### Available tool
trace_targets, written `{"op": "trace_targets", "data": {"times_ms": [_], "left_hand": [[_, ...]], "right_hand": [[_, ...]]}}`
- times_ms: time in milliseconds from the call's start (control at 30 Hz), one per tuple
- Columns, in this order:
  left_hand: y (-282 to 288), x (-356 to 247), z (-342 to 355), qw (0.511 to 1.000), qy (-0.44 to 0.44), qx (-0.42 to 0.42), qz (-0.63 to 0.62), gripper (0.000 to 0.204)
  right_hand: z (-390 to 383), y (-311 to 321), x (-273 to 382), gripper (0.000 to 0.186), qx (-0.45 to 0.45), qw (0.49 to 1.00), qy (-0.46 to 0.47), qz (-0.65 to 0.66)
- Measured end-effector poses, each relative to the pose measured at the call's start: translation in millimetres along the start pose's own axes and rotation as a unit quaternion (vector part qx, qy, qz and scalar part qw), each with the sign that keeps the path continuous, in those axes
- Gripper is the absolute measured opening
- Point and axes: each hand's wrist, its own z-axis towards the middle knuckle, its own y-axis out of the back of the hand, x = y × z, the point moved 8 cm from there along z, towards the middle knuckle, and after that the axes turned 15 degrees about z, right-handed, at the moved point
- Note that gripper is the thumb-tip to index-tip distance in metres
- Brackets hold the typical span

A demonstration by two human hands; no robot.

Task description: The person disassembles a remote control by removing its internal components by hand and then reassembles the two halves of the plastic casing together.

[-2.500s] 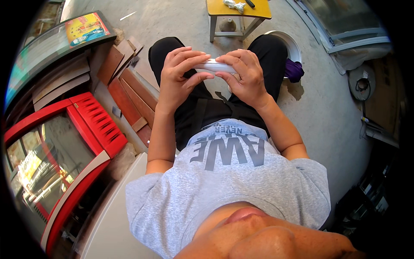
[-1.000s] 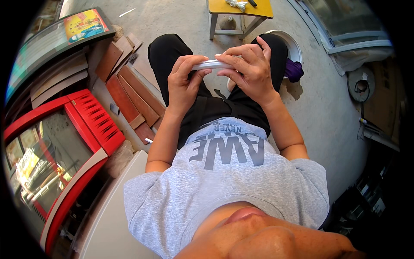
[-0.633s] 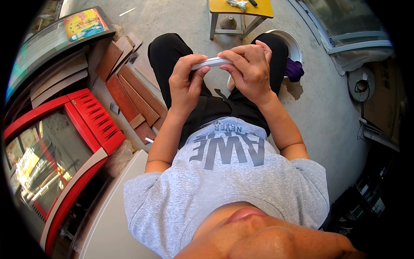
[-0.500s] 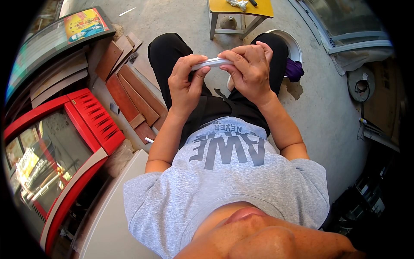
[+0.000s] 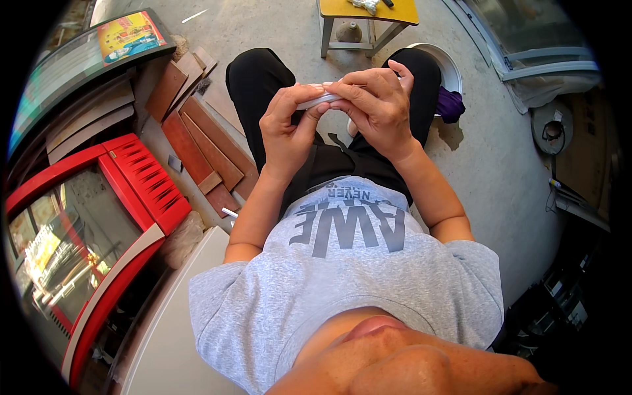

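Note:
A slim white stick-like object [image 5: 317, 101] is held crosswise above my lap; its exact kind I cannot make out. My left hand [image 5: 289, 122] pinches its left part between thumb and fingers. Around its right part close the thumb and fingers of my right hand [image 5: 378, 108], which hide that end. The fingertips of both hands meet over the middle of the stick. Below it are my black trousers [image 5: 260, 82], with the knees apart.
Beyond my knees stands a yellow-topped stool [image 5: 401, 14] with a white crumpled item on it. Behind my right knee are a white basin [image 5: 449, 66] and a purple cloth [image 5: 449, 107]. Wooden boards [image 5: 204, 145] and a red glass-fronted cabinet [image 5: 148, 184] lie to the left.
My hands have drawn closer together along the white stick, so less of it shows between them. The right fingers now reach over to the left fingertips.

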Motion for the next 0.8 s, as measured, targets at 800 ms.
{"op": "trace_targets", "data": {"times_ms": [800], "left_hand": [[-4.4,-1.0,-3.6,0.999,-0.022,-0.043,0.011,0.014]], "right_hand": [[1.4,1.0,-0.1,0.015,-0.025,0.999,0.024,0.004]]}}
